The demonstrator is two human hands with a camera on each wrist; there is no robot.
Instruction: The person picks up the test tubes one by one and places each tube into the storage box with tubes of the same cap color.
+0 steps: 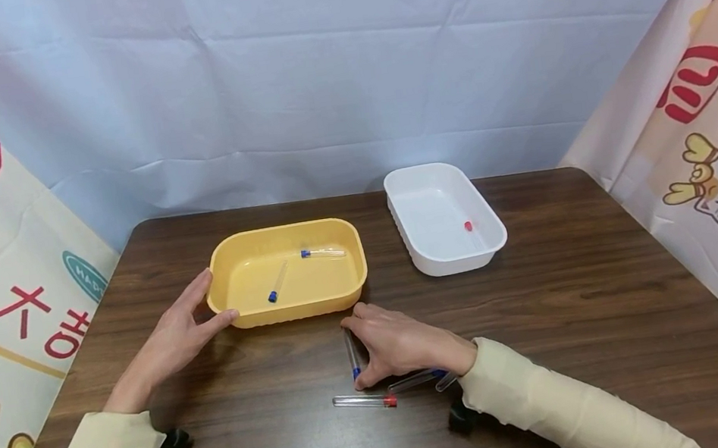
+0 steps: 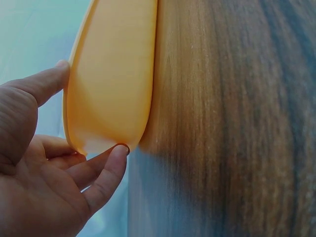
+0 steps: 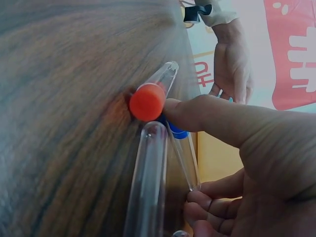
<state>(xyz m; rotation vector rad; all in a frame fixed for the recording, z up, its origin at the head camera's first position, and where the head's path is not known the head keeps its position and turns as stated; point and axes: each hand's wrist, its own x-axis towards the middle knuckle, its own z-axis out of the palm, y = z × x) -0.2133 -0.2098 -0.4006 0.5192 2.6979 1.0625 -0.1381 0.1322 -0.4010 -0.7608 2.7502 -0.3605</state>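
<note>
My left hand point(image 1: 174, 330) holds the left end of a yellow plastic tray point(image 1: 296, 312), thumb on one side of the rim and fingers around the end. Two blue-capped test tubes point(image 1: 279, 281) lie in that tray. Just in front of it, my right hand point(image 1: 399, 341) grips a clear test tube point(image 1: 352, 351) lengthwise, thumb by its blue cap and fingers at the rounded end. Close below lies a red-capped test tube point(image 1: 363, 401). Another blue-capped tube point(image 1: 415, 380) and a further tube point(image 1: 446, 381) are partly covered by the right hand and wrist.
A white plastic tray point(image 1: 457, 265) stands at the back right of the brown wooden table point(image 1: 568, 286), with one red-capped tube point(image 1: 470, 228) inside. Pale cloth hangs behind the table, and printed cloths hang at both sides.
</note>
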